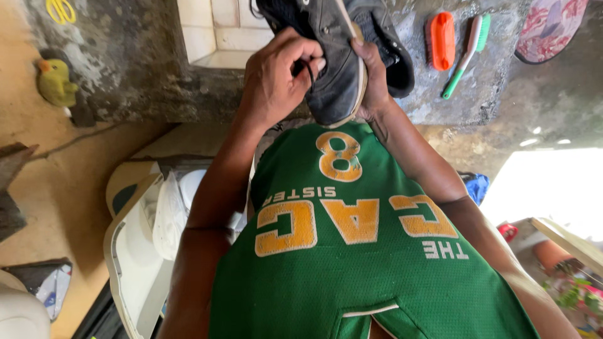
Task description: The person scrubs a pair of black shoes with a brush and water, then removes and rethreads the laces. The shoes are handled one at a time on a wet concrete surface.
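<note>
Hands hold a dark shoe (pixel 336 59) up near the chest: the left hand (pixel 276 78) pinches its black lace, the right hand (pixel 374 81) grips the heel side. Far right on the concrete ledge (pixel 483 88) lie an orange brush (pixel 441 39) and a green-handled brush (pixel 466 55).

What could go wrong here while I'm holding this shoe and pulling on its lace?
The dark shoe is held in the air by the right hand alone, so a hard tug from the left hand on the black lace might pull it loose. It could drop onto the concrete ledge.
</note>
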Motion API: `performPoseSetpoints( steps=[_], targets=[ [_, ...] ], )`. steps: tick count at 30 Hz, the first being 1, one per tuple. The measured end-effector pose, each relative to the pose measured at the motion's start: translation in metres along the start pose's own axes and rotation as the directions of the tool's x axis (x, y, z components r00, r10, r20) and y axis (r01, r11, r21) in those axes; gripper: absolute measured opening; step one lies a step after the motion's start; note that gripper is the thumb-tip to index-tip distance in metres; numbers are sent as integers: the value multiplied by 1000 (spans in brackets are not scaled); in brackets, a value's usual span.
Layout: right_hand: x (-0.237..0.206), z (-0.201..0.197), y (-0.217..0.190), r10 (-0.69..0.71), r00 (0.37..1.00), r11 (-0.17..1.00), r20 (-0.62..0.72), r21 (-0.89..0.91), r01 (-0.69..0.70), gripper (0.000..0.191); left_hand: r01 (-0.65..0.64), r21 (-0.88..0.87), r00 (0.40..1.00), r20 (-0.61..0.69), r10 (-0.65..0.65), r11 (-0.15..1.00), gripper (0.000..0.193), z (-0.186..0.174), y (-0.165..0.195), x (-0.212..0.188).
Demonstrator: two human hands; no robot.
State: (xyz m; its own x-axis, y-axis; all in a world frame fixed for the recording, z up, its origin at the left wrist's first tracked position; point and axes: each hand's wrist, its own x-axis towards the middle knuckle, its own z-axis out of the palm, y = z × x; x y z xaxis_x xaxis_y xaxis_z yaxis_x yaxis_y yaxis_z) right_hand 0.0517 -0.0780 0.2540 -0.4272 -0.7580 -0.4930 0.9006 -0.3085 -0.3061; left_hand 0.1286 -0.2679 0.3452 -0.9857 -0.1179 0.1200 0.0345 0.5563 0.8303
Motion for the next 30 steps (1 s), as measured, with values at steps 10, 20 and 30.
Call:
performPoseSetpoints(
  steps=[10,20,30],
  targets=[
    [-4,-7,10,12,995,991,-96,-132,-25,74,-143,213,969,230,93,967,11,-10,-31,2],
    [12,-7,-12,-127,992,990,-4,-66,126,78,-46,235,976,216,-6,971,14,-46,-32,14],
    [18,-1,9,-14,999,1000,-29,19,14,84,-299,460,954,116,278,836,16,-117,10,39]
  ],
)
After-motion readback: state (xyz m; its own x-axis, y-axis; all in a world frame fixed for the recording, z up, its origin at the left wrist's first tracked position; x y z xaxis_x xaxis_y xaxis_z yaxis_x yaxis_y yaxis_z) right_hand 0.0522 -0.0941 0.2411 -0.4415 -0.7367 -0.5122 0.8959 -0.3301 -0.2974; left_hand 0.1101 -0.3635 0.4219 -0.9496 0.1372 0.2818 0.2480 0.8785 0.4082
